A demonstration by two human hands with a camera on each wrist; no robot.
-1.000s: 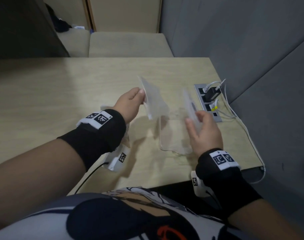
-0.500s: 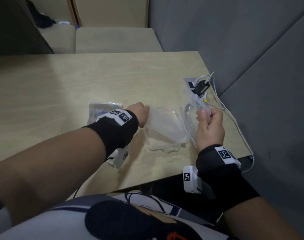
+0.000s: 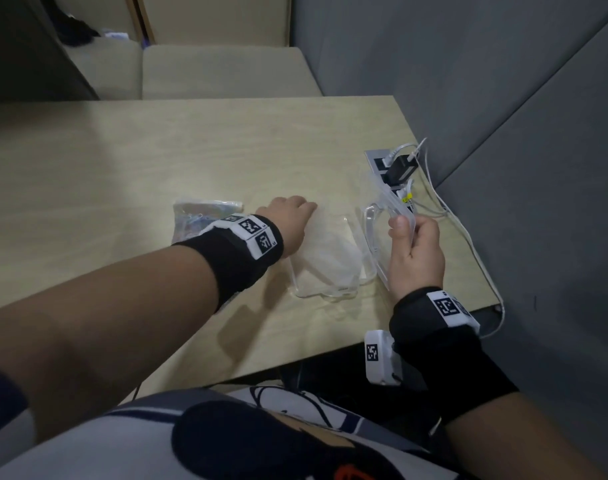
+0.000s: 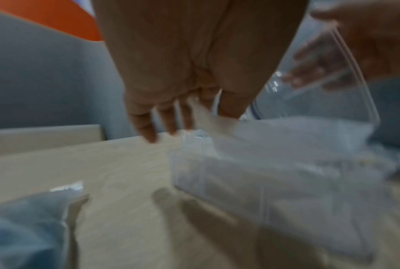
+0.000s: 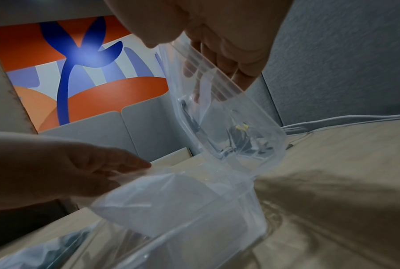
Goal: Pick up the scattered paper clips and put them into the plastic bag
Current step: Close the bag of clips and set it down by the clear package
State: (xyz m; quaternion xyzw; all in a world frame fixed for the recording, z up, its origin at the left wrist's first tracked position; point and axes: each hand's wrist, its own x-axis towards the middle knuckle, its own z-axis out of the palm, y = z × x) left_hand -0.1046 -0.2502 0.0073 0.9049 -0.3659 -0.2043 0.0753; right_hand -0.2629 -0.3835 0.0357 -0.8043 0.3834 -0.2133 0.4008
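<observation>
A clear zip plastic bag (image 3: 326, 258) lies partly on the table (image 3: 139, 150), its mouth spread wide. My right hand (image 3: 404, 233) pinches one rim strip and holds it up off the table; through the film its fingers (image 5: 217, 60) show. My left hand (image 3: 295, 211) is low on the table at the opposite flap, and the film (image 4: 203, 112) runs up between thumb and fingers. A small packet (image 3: 198, 216) with coloured paper clips inside lies just left of my left wrist. No loose clips are visible.
A power socket plate (image 3: 392, 168) with a black plug and white cables (image 3: 468, 244) sits at the table's right edge, just behind the raised bag rim. Grey padded walls close the right side. A beige bench (image 3: 226, 71) stands beyond the far edge.
My left hand has come down from the air to the table with its flap of the bag. My right hand turned and lifted its rim a little; the small packet came into view.
</observation>
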